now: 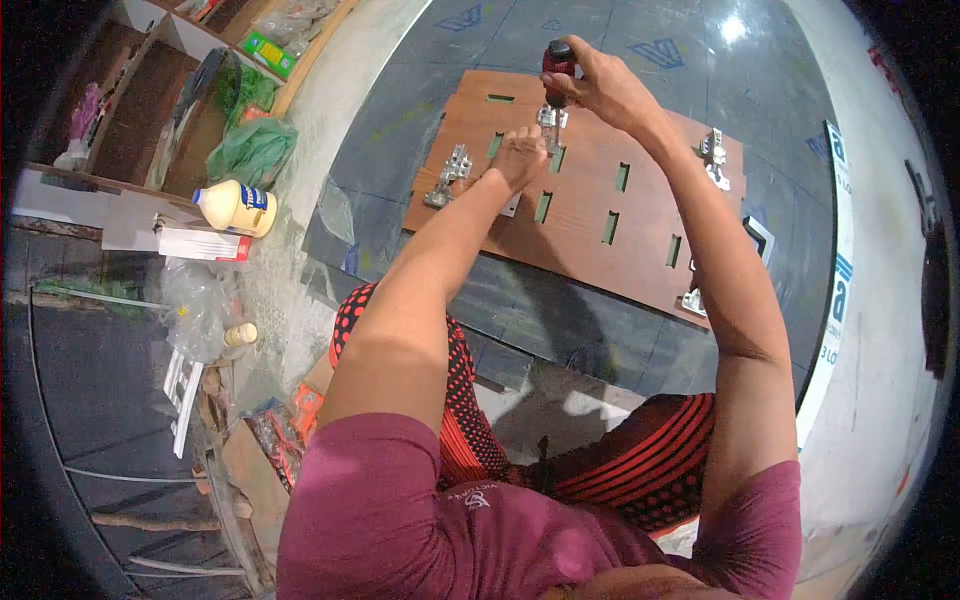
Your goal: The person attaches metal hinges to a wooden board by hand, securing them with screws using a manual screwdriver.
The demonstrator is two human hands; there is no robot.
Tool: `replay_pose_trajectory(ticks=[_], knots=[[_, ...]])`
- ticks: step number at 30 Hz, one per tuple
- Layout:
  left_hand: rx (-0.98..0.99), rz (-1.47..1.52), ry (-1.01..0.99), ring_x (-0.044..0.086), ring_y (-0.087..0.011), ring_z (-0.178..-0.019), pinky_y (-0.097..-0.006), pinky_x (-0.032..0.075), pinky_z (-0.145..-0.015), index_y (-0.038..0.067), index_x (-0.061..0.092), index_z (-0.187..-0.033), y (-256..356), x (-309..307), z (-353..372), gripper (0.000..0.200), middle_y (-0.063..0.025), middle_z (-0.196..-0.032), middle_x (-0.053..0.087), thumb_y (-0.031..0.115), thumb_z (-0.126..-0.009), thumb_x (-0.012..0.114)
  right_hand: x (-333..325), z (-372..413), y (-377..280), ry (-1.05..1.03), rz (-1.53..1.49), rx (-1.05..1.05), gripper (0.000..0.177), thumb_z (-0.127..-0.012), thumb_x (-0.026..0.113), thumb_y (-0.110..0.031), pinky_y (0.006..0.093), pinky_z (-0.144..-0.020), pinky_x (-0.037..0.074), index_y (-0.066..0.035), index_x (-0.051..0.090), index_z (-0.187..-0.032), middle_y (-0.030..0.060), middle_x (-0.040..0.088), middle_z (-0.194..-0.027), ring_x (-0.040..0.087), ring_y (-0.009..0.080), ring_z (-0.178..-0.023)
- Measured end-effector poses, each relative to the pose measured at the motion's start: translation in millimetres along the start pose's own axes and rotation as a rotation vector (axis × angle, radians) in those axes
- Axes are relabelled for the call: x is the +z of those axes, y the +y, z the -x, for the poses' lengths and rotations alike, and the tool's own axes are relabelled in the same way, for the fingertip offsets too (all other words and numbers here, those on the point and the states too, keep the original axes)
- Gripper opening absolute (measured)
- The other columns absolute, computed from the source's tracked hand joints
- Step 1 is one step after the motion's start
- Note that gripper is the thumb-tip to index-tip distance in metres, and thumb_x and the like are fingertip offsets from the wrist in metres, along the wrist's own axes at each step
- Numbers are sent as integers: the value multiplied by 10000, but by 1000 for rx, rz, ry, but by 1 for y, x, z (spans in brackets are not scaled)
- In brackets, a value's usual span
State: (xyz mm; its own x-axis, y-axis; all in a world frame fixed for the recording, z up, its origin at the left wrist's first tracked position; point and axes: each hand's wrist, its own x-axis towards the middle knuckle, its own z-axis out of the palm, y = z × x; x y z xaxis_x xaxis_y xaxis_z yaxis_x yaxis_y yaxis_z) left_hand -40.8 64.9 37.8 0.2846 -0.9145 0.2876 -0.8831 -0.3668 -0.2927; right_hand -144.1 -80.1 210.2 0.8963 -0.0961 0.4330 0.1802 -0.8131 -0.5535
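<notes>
My right hand (610, 90) is closed around the red and black handle of a screwdriver (557, 70), held upright over a brown wooden panel (578, 265). Low by the screwdriver's shaft is my left hand (521, 158), its fingers curled; what they pinch, if anything, is hidden. A metal cabinet hinge (551, 117) lies just behind the shaft. Left of my left hand sits another hinge (457, 163), with one more hinge (713, 152) at the panel's right side. Metal hardware (694, 300) rests at the near right corner. Several green-lined slots are cut into the panel.
Beneath the panel is a dark printed sheet (450, 285). A black-rimmed object (760, 240) lies beyond its right edge. On the left stand a yellow jug (238, 208), a white and red box (203, 244), a green plastic bag (252, 152) and wooden shelving (165, 30).
</notes>
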Motion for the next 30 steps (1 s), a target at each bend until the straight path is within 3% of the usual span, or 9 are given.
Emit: replay_pose_trajectory(ticks=[8, 10, 11, 13, 17, 19, 23, 25, 30], knots=[[-42, 58, 82, 545, -235, -851, -354, 441, -709, 10, 600, -777, 4, -8, -1, 144, -94, -870, 541, 94, -733, 492, -6, 0, 8, -48, -106, -155, 409, -838, 597, -323, 320, -568, 496, -38, 469, -1102, 141, 624, -768, 622, 200, -657], [-57, 119, 68, 546, -239, -855, -361, 441, -721, -1, 590, -777, 4, -3, -2, 141, -96, -882, 542, 83, -735, 485, -10, 3, 6, -30, -83, 28, 410, -807, 615, -359, 417, -699, 465, -27, 492, -1014, 206, 620, -866, 600, 371, -826], [-75, 83, -4, 538, -241, -885, -365, 437, -739, -12, 577, -807, 4, -1, -3, 148, -103, -925, 538, 78, -739, 482, -10, 2, 5, -29, -82, 27, 410, -807, 615, -359, 417, -699, 465, -27, 492, -1014, 206, 620, -866, 600, 371, -826], [-90, 45, -75, 530, -243, -914, -369, 434, -756, -23, 565, -837, 5, 13, -5, 160, -109, -967, 533, 73, -743, 478, -6, 0, 7, 22, 138, 194, 499, -791, 643, -395, 293, -549, 485, -48, 477, -1109, 128, 622, -816, 597, 158, -661], [-193, 127, -167, 518, -287, -970, -388, 425, -832, 24, 570, -897, 4, 21, -6, 180, -137, -963, 514, 137, -823, 452, -12, 1, 12, 26, -68, 172, 524, -779, 643, -435, 287, -541, 485, -49, 484, -1096, 123, 624, -834, 603, 163, -662], [-163, 69, -192, 512, -291, -986, -386, 417, -855, 20, 564, -923, 5, 11, -6, 194, -142, -973, 514, 138, -827, 445, -23, 5, 10, -114, -512, 143, 515, -784, 627, -453, 281, -563, 490, -45, 490, -1068, 114, 621, -855, 602, 164, -698], [-161, 136, -204, 517, -305, -979, -395, 422, -850, 5, 540, -953, 6, 10, -6, 213, -158, -984, 520, 143, -827, 437, -28, 1, 9, -184, -418, 213, 535, -774, 629, -466, 276, -622, 491, -48, 491, -1079, 90, 610, -897, 591, 159, -757], [-181, 158, -161, 525, -311, -965, -399, 423, -847, 1, 532, -945, 6, 10, -6, 210, -164, -977, 525, 146, -829, 433, -23, -2, 6, -67, -92, 345, 551, -757, 643, -465, 275, -663, 482, -61, 500, -1103, 63, 601, -908, 579, 139, -799], [-148, 149, -127, 547, -314, -915, -403, 433, -813, 9, 480, -892, 5, 10, -4, 163, -176, -906, 539, 153, -833, 431, -27, 4, 8, -123, -382, 190, 579, -735, 656, -489, 291, -600, 498, -31, 507, -1055, 101, 599, -855, 588, 160, -734]])
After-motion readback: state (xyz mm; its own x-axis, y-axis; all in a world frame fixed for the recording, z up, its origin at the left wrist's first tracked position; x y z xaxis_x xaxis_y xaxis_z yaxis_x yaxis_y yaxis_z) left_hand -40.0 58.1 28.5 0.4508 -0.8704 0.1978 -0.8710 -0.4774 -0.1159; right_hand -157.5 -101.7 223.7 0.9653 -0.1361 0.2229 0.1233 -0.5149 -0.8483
